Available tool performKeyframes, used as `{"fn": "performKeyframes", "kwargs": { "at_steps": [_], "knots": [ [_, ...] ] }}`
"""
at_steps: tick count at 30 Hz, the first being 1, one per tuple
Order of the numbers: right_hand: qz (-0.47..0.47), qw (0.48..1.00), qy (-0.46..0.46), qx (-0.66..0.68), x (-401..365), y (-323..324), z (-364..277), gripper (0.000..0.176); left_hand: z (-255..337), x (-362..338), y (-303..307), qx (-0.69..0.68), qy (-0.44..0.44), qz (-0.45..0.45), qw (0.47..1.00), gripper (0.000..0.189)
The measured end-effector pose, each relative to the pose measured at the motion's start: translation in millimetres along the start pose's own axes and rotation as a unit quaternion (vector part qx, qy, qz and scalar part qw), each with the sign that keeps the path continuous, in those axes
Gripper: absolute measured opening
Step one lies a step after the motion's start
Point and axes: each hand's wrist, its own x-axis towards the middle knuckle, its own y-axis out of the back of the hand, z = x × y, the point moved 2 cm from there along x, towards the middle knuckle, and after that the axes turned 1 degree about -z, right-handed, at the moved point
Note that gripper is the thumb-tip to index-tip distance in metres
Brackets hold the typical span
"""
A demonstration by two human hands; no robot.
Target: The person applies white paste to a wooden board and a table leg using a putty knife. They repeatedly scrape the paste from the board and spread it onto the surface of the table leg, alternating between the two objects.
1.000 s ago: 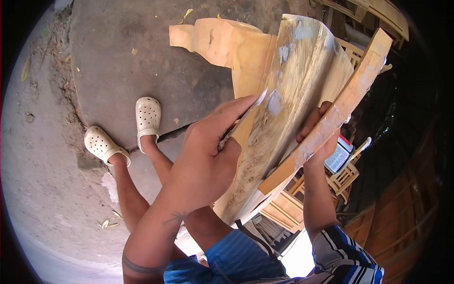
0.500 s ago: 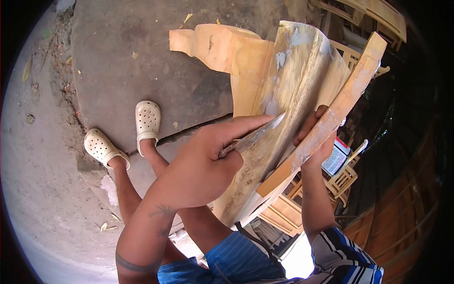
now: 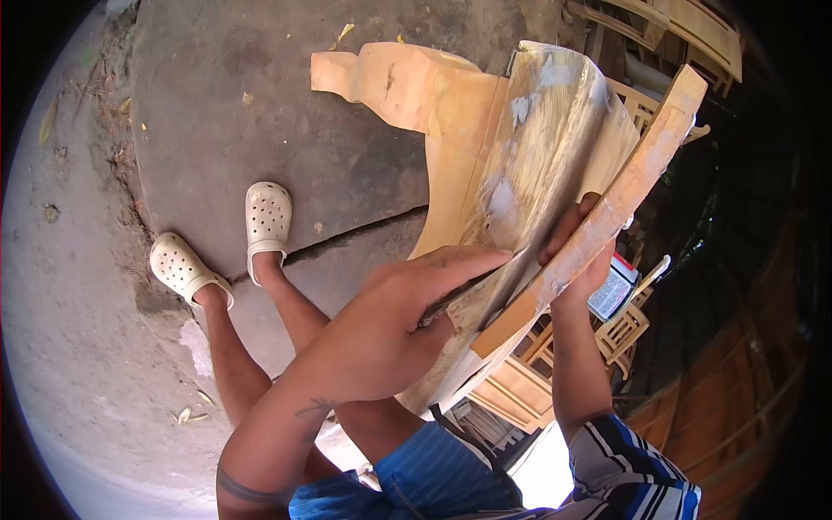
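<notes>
My left hand (image 3: pixel 403 303) is closed round a putty knife (image 3: pixel 472 284), seen nearly edge-on, its index finger stretched along the blade. The fingertip and blade tip meet the grooved face of a large wooden piece (image 3: pixel 529 147), which has grey-white filler patches. A carved, curved end of pale wood (image 3: pixel 416 87) projects from it to the upper left. On the right side, my right hand (image 3: pixel 589 260) grips an orange-brown wooden strip (image 3: pixel 607 212) smeared with filler; its fingers curl between the strip and the grooved face.
Behind my right hand is a labelled can (image 3: pixel 614 288) with a pale stick beside it. Wooden furniture parts (image 3: pixel 676 30) are at the upper right, and more panels (image 3: pixel 516 392) lie below. My feet, in cream clogs (image 3: pixel 269 217), are on the cracked concrete floor (image 3: pixel 251 130).
My left hand has moved slightly down and right, and the knife has turned from showing its flat blade to nearly edge-on. A broader filler patch now shows above the fingertip. My right hand keeps its hold.
</notes>
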Motion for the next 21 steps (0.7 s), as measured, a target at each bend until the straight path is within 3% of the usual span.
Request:
{"fn": "performKeyframes", "kwargs": {
  "at_steps": [1, 4, 10, 14, 19, 21],
  "knots": [
    [-0.002, 1.0, 0.0, -0.004, 0, 1, 1, 0.046, -3, -6, -1, -0.022, 0.013, -0.016, 1.0, 0.066],
    [0.011, 1.0, 0.012, -0.014, 2, 6, 4, 0.046, -11, -16, 8, -0.122, 0.103, 0.071, 0.985, 0.066],
    [-0.008, 1.0, 0.003, -0.011, 1, 5, 2, 0.046, -14, -10, -6, -0.04, 0.026, 0.136, 0.99, 0.062],
    [0.0, 1.0, -0.002, 0.0, 0, -1, -2, 0.046, -3, -8, -14, 0.091, -0.021, 0.15, 0.984, 0.062],
    [-0.006, 1.0, -0.011, 0.021, 0, 1, 0, 0.045, -6, -3, -45, 0.149, -0.007, 0.188, 0.971, 0.07],
    [-0.007, 0.999, -0.016, 0.035, -1, 1, -1, 0.044, -4, -9, -48, 0.148, -0.006, 0.152, 0.977, 0.074]
  ]
}}
